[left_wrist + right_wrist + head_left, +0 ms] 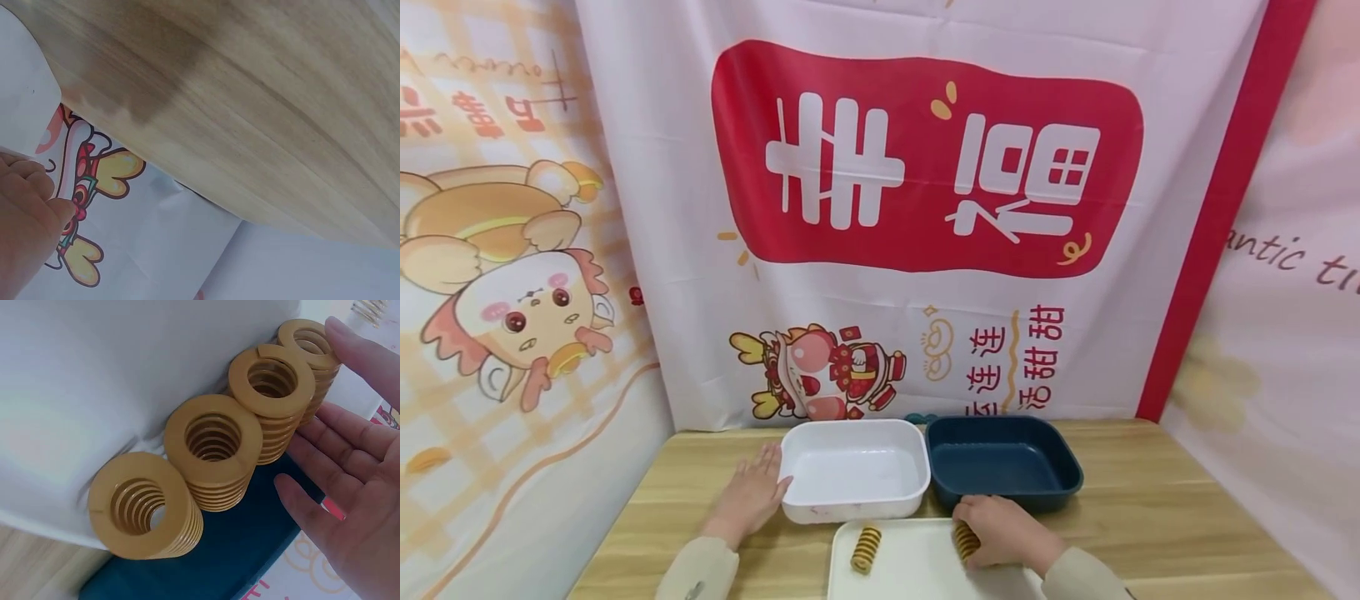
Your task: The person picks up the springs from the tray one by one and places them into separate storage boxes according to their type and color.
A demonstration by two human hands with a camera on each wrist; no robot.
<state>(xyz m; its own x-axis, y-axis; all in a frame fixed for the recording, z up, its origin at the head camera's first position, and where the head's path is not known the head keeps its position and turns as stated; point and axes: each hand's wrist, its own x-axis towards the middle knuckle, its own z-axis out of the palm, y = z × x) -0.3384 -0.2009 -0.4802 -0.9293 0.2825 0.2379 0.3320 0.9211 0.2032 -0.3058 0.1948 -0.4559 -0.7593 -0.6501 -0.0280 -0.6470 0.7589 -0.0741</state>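
Sleeves [698, 570] reach forward, hands [1003, 533] apart (right at a spring [964, 542]).

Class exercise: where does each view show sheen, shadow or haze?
Head: soft sheen inside the white box; left wrist: a soft-edged dark patch, probably shadow, on the wooden table; right wrist: pale haze over the white tray, springs fairly crisp.

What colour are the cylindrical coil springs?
The springs are yellowish tan, clearest in the right wrist view.
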